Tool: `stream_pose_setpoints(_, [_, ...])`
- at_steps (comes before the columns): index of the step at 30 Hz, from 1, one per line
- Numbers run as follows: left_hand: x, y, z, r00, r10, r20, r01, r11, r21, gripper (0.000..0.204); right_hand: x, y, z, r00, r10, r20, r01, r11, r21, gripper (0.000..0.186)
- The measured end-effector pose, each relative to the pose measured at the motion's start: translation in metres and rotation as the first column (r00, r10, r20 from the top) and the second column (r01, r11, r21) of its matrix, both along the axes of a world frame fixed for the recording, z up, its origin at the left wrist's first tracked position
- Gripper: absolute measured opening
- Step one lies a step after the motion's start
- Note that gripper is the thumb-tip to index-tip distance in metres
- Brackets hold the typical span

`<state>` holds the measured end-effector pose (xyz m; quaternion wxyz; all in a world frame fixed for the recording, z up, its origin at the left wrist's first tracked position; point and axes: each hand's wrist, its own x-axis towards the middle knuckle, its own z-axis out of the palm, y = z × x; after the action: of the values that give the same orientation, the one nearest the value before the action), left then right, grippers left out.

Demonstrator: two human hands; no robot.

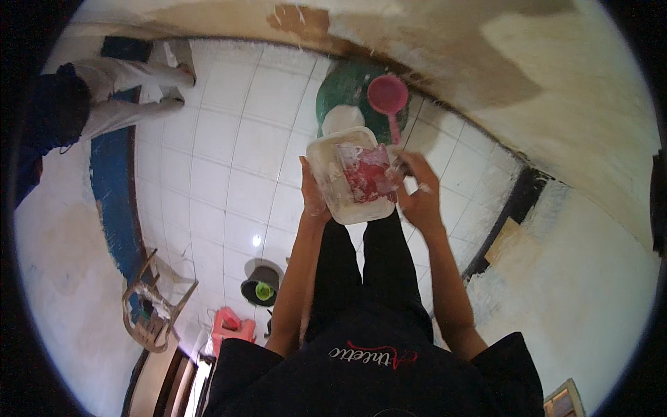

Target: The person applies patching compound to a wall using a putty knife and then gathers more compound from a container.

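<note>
Black shirt (313, 382) sat nearest; left hand (314, 194) gripped white tub (335, 190); right hand (424, 198) curled at red item (368, 175), grip unclear.

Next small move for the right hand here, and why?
Probably wipe the red item on the rim of the white tub with the right hand, the left hand steadying the tub: the red item is smeared with white and sits over the tub, with the right hand at its edge. How firmly it is gripped is unclear.

Homelike room: white tiled floor (226, 149), patchy walls (590, 257), plastic chair (160, 300)
</note>
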<state>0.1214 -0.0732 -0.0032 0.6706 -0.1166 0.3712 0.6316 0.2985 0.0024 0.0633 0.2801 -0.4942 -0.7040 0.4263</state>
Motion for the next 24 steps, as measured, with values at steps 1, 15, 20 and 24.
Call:
stream_pose_setpoints(1, [-0.006, 0.013, 0.035, 0.999, -0.036, -0.036, 0.034, 0.999, -0.035, 0.077, -0.016, -0.008, 0.032, 0.999, -0.031, 0.029, 0.030, 0.999, 0.034, 0.033])
stream_pose_setpoints(15, [0.005, 0.034, 0.192, 0.972, -0.236, -0.012, 0.221, 0.888, 0.403, 0.075, -0.042, -0.055, 0.234, 0.948, -0.259, 0.185, 0.227, 0.958, 0.178, 0.013])
stream_pose_setpoints(20, [0.027, 0.018, 0.195, 0.943, -0.322, 0.087, 0.277, 0.901, 0.333, 0.074, -0.022, -0.061, 0.266, 0.921, -0.284, 0.268, 0.228, 0.948, 0.222, 0.013])
stream_pose_setpoints(24, [0.044, 0.009, 0.208, 0.936, -0.351, 0.033, 0.327, 0.900, 0.289, 0.074, 0.004, -0.066, 0.274, 0.842, -0.358, 0.403, 0.211, 0.907, 0.365, 0.010])
